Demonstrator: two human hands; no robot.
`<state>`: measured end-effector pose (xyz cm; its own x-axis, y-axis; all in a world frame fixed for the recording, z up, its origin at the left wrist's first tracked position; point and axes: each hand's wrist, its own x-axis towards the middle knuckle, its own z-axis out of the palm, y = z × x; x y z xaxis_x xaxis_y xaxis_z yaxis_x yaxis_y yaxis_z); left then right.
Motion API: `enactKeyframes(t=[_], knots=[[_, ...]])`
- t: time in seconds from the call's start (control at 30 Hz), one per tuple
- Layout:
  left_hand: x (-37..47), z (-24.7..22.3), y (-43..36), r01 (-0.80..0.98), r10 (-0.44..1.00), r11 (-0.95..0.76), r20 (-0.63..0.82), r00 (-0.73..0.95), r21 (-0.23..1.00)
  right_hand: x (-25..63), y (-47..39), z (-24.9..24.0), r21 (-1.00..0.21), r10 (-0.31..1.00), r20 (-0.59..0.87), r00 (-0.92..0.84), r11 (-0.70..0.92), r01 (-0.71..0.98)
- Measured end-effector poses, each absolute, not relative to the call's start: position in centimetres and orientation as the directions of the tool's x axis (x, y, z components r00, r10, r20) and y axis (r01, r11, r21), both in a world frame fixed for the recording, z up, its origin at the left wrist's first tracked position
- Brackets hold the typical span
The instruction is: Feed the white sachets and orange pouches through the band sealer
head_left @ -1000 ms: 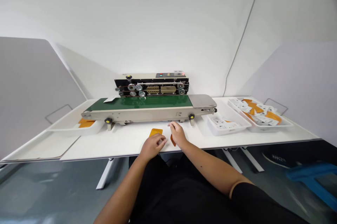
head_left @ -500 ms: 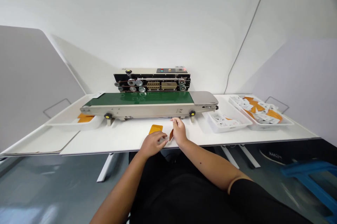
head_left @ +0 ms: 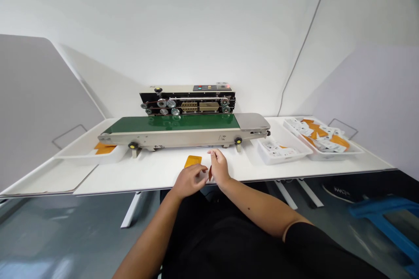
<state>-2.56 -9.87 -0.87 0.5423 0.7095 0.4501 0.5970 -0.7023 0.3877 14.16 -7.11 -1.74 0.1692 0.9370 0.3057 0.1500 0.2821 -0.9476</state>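
Note:
My right hand (head_left: 219, 170) is closed around a small orange packet (head_left: 210, 174), held upright just above the table's front edge. The packet shows nearly edge-on, and the palm hides part of it. Close to it on the left, my left hand (head_left: 190, 180) has its fingers curved with a gap between thumb and forefinger. Its fingertips are at the packet's edge; whether they touch it I cannot tell. Another orange-yellow packet (head_left: 193, 160) lies flat on the white table (head_left: 150, 172), just beyond the left hand.
A band sealing machine (head_left: 188, 102) with a green conveyor belt (head_left: 173, 123) stands behind my hands. At left, a white tray (head_left: 77, 153) holds orange packets. Two white bins, a small one (head_left: 284, 157) and a larger one (head_left: 337, 156), hold white and orange packets at right. A blue stool (head_left: 379, 211) is below right.
The white packet at the belt's left end is no longer seen there. My right hand has come slightly left and down with its packet, closer to the left hand. The view has shifted slightly.

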Motion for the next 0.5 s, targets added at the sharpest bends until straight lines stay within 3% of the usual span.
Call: enactKeyframes(t=[0.1, 0.2, 0.4, 0.5], knots=[[-2.8, -1.0, -9.9, 0.554, 0.68, -0.733, 0.461, 0.57, 0.396, 14.0, -6.6, -1.2, -0.954, 0.926, 0.293, 0.238, 0.269, 0.129], [-2.8, -1.6, -9.4, 0.643, 0.728, -0.666, 0.518, 0.45, 0.378, 13.8, -6.1, -0.8, -0.947, 0.916, 0.316, 0.246, 0.292, 0.132], [-3.1, -2.0, -8.8, 0.664, 0.772, -0.588, 0.565, 0.29, 0.462, 14.3, -6.3, -0.6, -0.918, 0.916, 0.397, 0.06, 0.395, 0.036], [-3.3, -1.9, -8.7, 0.638, 0.793, -0.554, 0.573, 0.208, 0.535, 15.2, -6.4, -0.6, -0.885, 0.889, 0.458, -0.028, 0.458, 0.083]])
